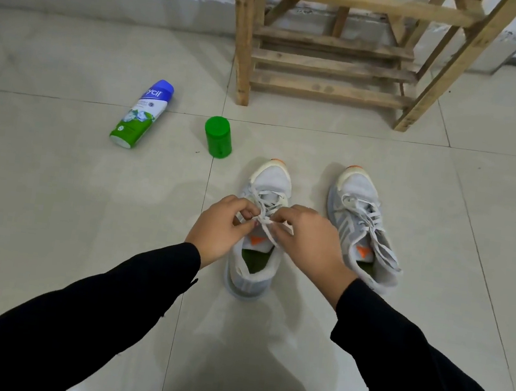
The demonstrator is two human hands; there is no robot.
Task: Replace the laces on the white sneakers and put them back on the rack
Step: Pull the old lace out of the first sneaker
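The first sneaker [272, 177] stands at centre, with the second sneaker [359, 215] beside it at 3 o'clock. The rack [332, 65] stands behind, at 12 to 1 o'clock. A container [218, 139] stands at 11 o'clock, and a bottle [141, 114] lies beyond at 10. Left hand [222, 228] and right hand [308, 238] meet on the first sneaker's lace [262, 219].

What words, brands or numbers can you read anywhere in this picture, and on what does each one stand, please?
"ycil": white letters on the blue end of the bottle lying on the floor; its first letters are cut off.
Smaller print below it: too blurred to read.
Green cap, sneakers: no legible text.
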